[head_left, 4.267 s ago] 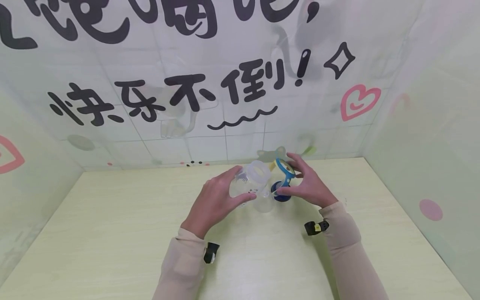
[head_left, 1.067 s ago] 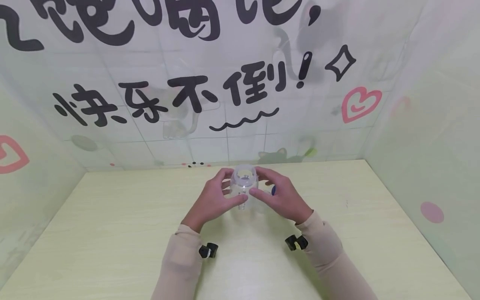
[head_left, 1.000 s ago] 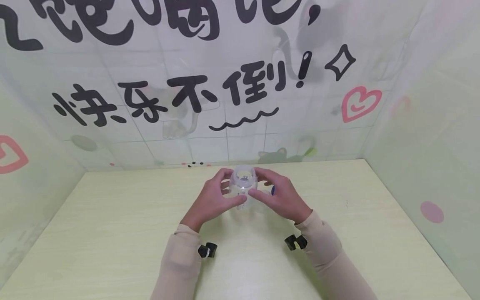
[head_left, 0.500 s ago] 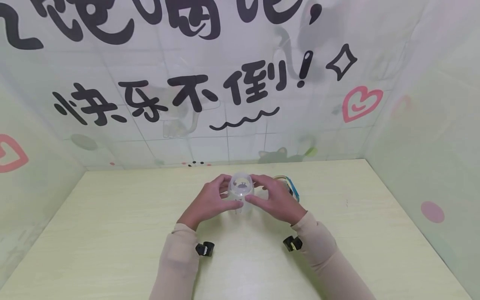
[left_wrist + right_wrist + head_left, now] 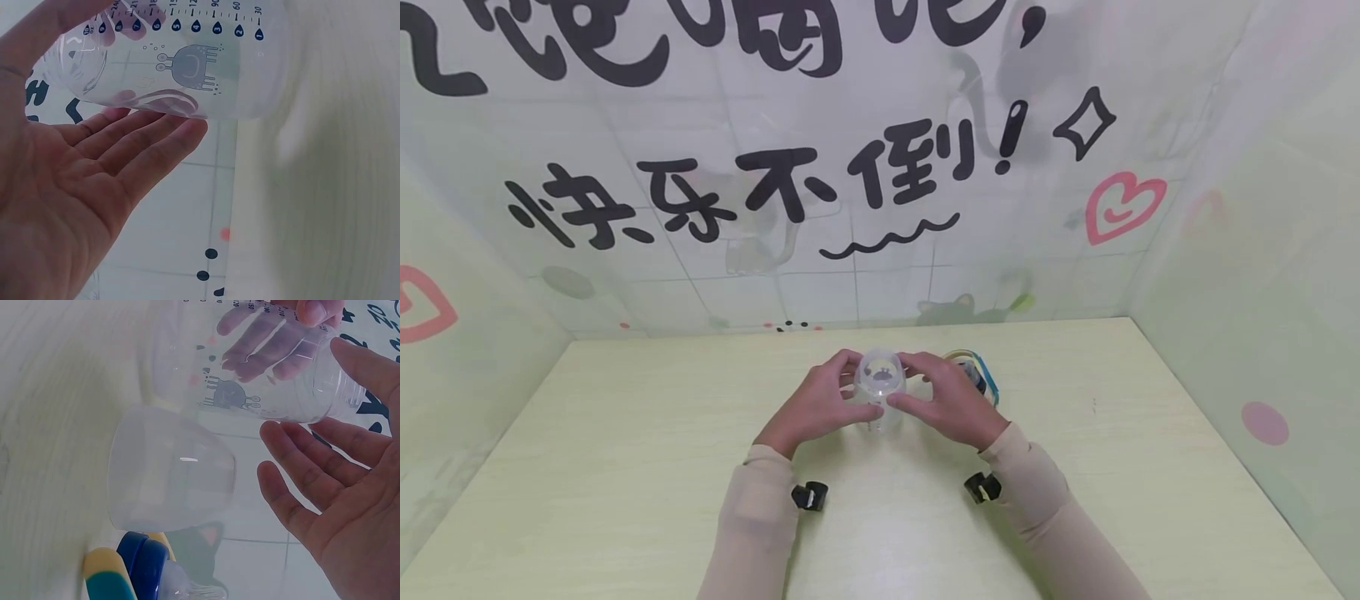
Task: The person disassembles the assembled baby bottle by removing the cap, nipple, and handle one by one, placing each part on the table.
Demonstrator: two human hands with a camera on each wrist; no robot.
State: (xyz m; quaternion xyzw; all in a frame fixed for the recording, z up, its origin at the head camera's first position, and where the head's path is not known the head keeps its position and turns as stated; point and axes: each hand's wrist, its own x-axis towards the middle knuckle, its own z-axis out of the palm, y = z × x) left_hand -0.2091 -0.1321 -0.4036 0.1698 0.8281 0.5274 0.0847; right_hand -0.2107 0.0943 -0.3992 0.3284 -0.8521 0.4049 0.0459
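Note:
A clear baby bottle (image 5: 881, 387), printed with a small animal and a measuring scale, stands upright and uncapped between the two hands. My left hand (image 5: 823, 404) holds it from the left, with the thumb at the near side and fingertips on the far side. From the right, my right hand (image 5: 951, 404) holds it, thumb near the neck (image 5: 319, 381) and fingers along the far side. In the right wrist view, a translucent cap (image 5: 175, 469) stands beside the bottle. A blue collar with a clear nipple (image 5: 150, 565) is farther right.
A blue and yellow handle piece (image 5: 988, 379) lies behind the right hand, partly hidden by it. The pale wooden table (image 5: 647, 467) ends at a printed back wall (image 5: 760, 304), with side walls at left and right.
Earlier the right hand held the blue and yellow handle piece; now it is at the bottle. The bottle has moved left and towards me, and the handle piece has come into view behind the right hand.

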